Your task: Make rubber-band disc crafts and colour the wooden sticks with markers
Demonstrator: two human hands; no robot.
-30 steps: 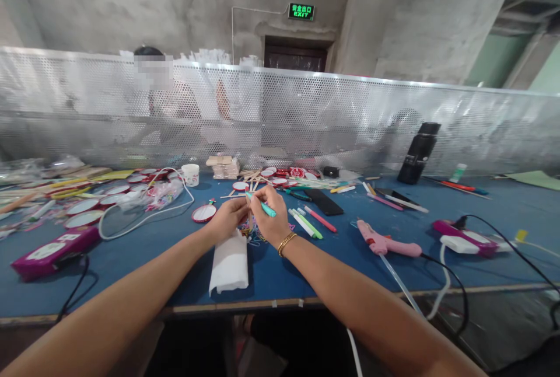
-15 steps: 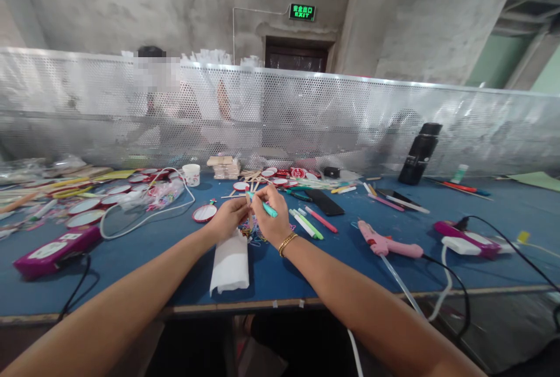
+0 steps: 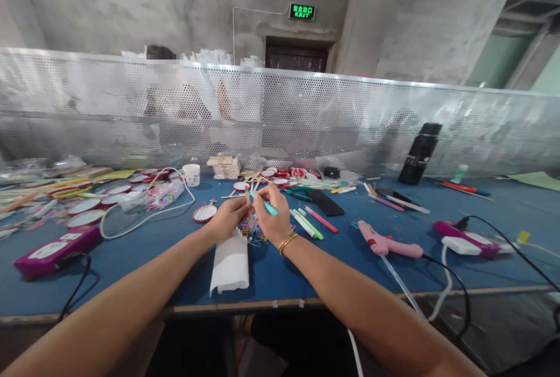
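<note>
My left hand (image 3: 229, 219) pinches a wooden craft stick (image 3: 247, 196) upright, its top end coloured red. In my right hand (image 3: 275, 219) is a teal marker pen (image 3: 270, 209), with its tip end at the stick; I cannot tell whether they touch. Below the hands lies a folded white paper (image 3: 230, 266), near my left wrist. A small heap of coloured loops (image 3: 257, 236) shows partly behind my right hand. Several felt-tip pens, among them a pink pen (image 3: 322, 220) and a green pen (image 3: 308, 226), lie just right of my right hand.
A pink glue gun (image 3: 385, 244) with a cord lies on the right. Purple power strips (image 3: 56, 253) sit at both sides. Round red-rimmed discs (image 3: 205, 213), a paper cup (image 3: 191, 175) and a black bottle (image 3: 420, 154) stand around. Behind a perforated metal screen (image 3: 306, 108) is a person.
The marker's tip end has shifted slightly at the stick, with a small turn of my right hand. Behind the screen, the person has moved to the right.
</note>
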